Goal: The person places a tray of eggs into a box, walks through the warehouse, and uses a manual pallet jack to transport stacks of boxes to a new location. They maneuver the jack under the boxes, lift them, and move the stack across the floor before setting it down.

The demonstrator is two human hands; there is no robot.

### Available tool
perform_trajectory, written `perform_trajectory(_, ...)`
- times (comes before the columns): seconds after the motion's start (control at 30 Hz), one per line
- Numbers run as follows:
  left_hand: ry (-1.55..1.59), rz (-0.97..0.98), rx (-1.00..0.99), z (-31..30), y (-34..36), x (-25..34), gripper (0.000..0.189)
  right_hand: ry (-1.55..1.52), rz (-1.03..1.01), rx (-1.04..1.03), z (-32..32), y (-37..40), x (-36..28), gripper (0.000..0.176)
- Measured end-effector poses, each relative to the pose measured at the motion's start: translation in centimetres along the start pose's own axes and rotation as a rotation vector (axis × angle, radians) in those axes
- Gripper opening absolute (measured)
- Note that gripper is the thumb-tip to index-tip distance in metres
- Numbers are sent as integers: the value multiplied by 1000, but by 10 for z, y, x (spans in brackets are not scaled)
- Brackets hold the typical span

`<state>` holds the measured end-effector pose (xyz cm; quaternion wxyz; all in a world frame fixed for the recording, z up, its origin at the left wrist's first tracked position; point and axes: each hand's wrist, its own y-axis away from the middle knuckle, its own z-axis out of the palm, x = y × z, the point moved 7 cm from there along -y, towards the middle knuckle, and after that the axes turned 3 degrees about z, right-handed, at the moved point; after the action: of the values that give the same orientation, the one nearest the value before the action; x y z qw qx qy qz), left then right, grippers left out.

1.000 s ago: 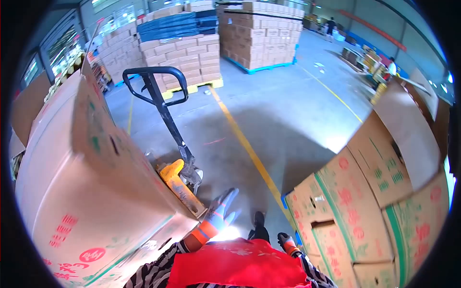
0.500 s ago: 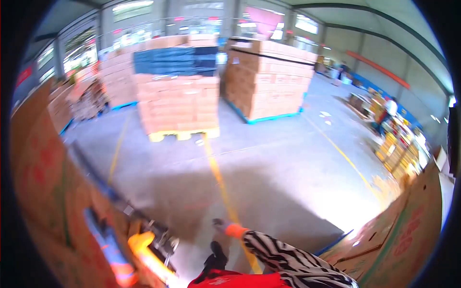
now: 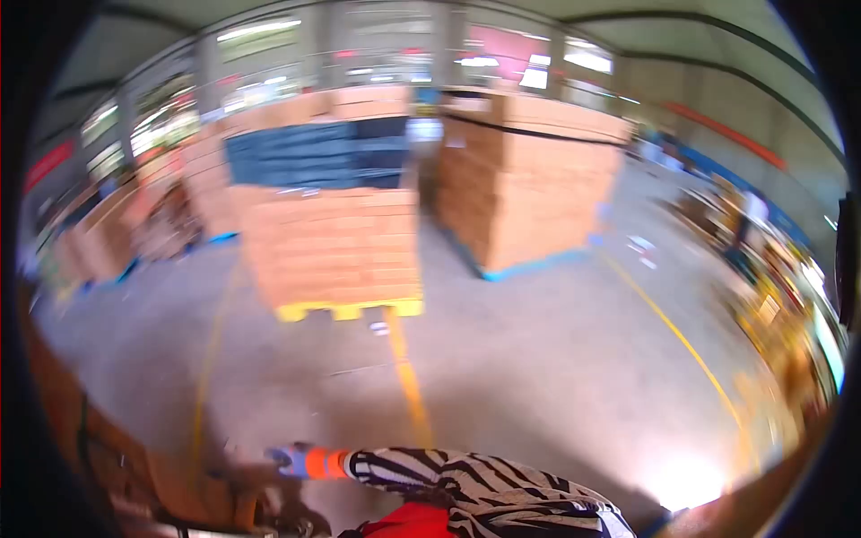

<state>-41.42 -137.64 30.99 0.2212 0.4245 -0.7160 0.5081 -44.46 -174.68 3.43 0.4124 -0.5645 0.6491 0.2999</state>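
Note:
My right hand (image 3: 292, 461), in a blue-grey glove with an orange cuff, reaches across the bottom of the head view. A zebra-striped sleeve covers that arm. Motion smears its fingers, so I cannot tell whether they hold anything. Nearest to it, at the lower left, are brown cardboard (image 3: 170, 484) and some dark, blurred parts. My left hand does not show. Ahead stands a stack of cartons (image 3: 332, 242) on a yellow pallet (image 3: 359, 310), with dark blue bundles (image 3: 291, 154) near its top.
Another tall carton stack (image 3: 547, 197) with a black strap stands on a blue pallet at centre right. More cartons (image 3: 108, 229) are at the left. Yellow lines (image 3: 677, 334) mark the floor. Blurred goods (image 3: 776, 314) line the right side, and a cardboard edge (image 3: 762, 493) is at lower right.
The view has shifted forward, and the stacks look larger. My right hand has moved left. My left hand, the orange object near it and much of the side cardboard have left the view.

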Motion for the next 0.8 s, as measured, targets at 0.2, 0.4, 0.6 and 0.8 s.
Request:
perform_trajectory(0.2,-274,-271,371,74,57,43,50,-126,-683,-274,-98,-95,-166,83)
perform_trajectory(0.4,-454,-348,388,223,79,121,45,565,-1359,-206,-112,-158,-228,83)
perform_trajectory(0.6,-677,-530,328,283,97,148,38,1025,-1191,-709,-97,-167,-211,23)
perform_trajectory(0.8,-811,-769,147,316,170,158,34,1032,-1312,-856,-142,-91,-149,30)
